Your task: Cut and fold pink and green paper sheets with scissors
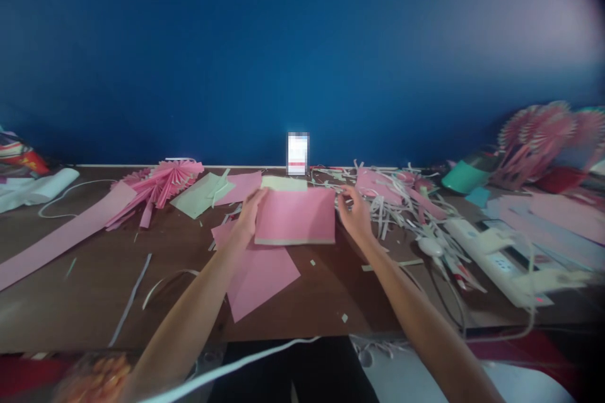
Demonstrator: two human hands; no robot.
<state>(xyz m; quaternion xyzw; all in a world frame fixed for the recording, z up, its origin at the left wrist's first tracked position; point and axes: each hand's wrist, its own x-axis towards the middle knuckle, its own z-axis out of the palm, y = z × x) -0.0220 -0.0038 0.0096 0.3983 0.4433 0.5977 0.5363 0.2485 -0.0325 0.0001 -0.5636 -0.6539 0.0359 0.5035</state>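
Observation:
A small stack of pink paper sheets (295,216) with a pale green sheet under it is held up over the brown table (94,277). My left hand (249,214) grips the stack's left edge, fingers closed on it. My right hand (353,213) pinches its right edge. More loose pink sheets (262,277) lie flat on the table just below the stack.
Pink folded paper fans (158,186) and a long pink strip (61,239) lie at the left. Pale green sheets (201,195) sit behind. Shredded paper strips (401,204) and a white power strip (496,258) are at the right. A small card (297,153) leans on the blue wall.

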